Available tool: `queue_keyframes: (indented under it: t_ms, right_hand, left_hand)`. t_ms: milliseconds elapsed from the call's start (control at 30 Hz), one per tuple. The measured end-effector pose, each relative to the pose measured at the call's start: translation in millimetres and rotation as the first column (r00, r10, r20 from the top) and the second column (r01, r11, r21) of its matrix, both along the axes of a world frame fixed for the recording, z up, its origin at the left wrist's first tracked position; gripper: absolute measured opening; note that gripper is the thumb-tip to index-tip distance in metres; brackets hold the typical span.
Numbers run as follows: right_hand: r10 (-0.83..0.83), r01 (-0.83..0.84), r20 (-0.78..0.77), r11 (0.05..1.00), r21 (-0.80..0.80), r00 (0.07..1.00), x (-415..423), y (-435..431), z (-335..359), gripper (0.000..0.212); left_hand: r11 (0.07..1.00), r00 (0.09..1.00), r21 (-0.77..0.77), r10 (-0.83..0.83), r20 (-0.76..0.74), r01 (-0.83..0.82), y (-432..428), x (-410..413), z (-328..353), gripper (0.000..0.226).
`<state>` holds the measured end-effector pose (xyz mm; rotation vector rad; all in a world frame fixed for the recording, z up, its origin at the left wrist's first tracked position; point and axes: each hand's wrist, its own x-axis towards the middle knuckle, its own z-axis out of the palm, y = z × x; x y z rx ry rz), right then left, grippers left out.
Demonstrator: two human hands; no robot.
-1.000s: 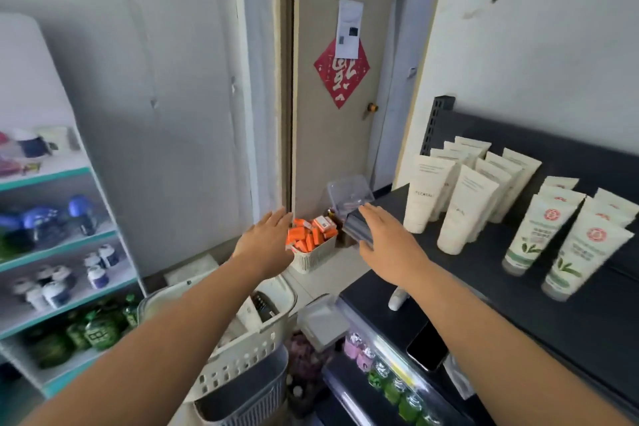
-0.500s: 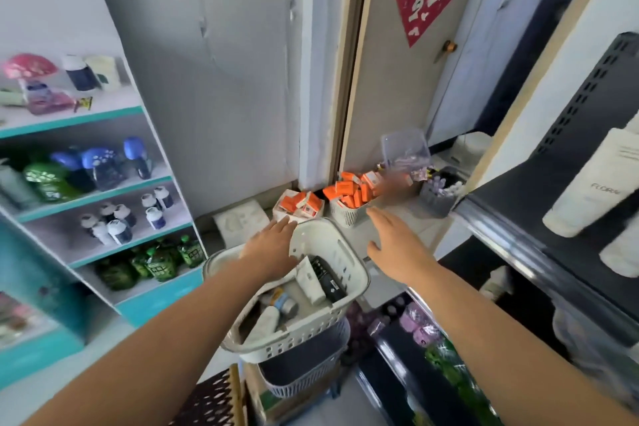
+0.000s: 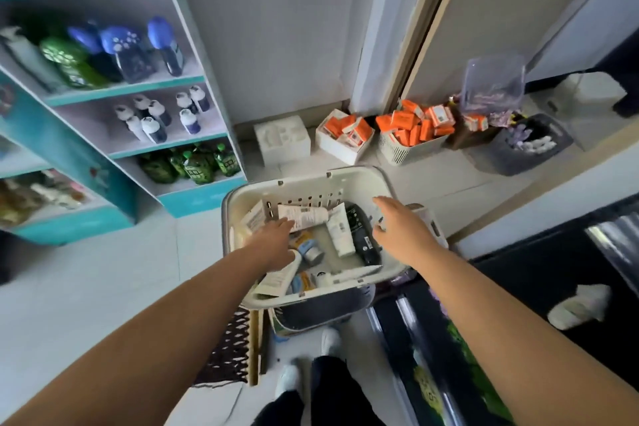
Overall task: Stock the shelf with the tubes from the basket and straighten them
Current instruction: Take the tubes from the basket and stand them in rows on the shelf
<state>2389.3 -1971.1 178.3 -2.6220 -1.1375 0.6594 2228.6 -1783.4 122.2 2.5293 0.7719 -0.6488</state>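
A cream plastic basket [image 3: 304, 185] stands below me and holds several tubes. A white tube [image 3: 304, 216] lies along its far wall, another white tube [image 3: 340, 235] and a black tube [image 3: 361, 235] lie in its middle. My left hand [image 3: 275, 242] reaches into the basket's left side with its fingertips at the far white tube; whether it grips the tube I cannot tell. My right hand [image 3: 401, 230] hovers over the basket's right side, fingers straight, holding nothing. The dark shelf [image 3: 553, 273] is at the right edge.
A teal and white rack [image 3: 186, 79] with bottles stands at the left. On the floor behind the basket are a white box [image 3: 281, 137], containers of orange packets [image 3: 411, 135] and a grey bin [image 3: 529, 152]. A dark basket [image 3: 321, 309] sits under the cream one.
The view has swung down from the shelf to the basket. Both hands have dropped towards it, the left one now inside among the tubes, the right one over its right rim.
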Motion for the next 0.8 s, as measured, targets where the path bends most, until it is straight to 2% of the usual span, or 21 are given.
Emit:
queue_keyframes:
  t_ms: [133, 233, 400, 533, 667, 800]
  right_hand:
    - [0.011, -0.022, -0.122, 0.995, -0.096, 0.992, 12.3, 12.5, -38.4, 0.057]
    - [-0.002, -0.036, -0.189, 0.98, -0.197, 0.982, 21.7, 18.0, -66.0, 0.048]
    - [0.099, -0.232, -0.287, 0.847, -0.479, 0.953, 19.9, 21.5, -104.5, 0.036]
    - [0.149, -0.338, -0.359, 0.761, -0.553, 0.922, 11.0, 28.5, -131.5, 0.029]
    - [0.165, -0.363, -0.353, 0.695, -0.621, 0.921, 13.3, 32.3, -151.5, 0.033]
    - [0.215, -0.397, -0.344, 0.648, -0.649, 0.914, 18.2, 35.5, -164.7, 0.036]
  left_hand:
    - [0.991, 0.992, -0.083, 0.104, -0.066, -0.11, -1.7, -1.1, -33.3, 0.057]
    - [0.988, 0.987, -0.096, 0.105, -0.123, -0.118, -5.1, 4.3, -52.0, 0.05]
    - [0.987, 0.97, -0.136, 0.045, -0.241, -0.08, -20.1, 5.2, -82.5, 0.041]
    - [0.999, 0.974, 0.009, -0.032, -0.226, 0.035, -27.6, 10.8, -95.1, 0.036]
    - [0.987, 0.958, -0.069, -0.158, -0.238, 0.145, -39.1, 13.7, -104.2, 0.036]
    - [0.987, 0.962, -0.103, -0.141, -0.232, 0.12, -45.8, 19.6, -110.3, 0.03]
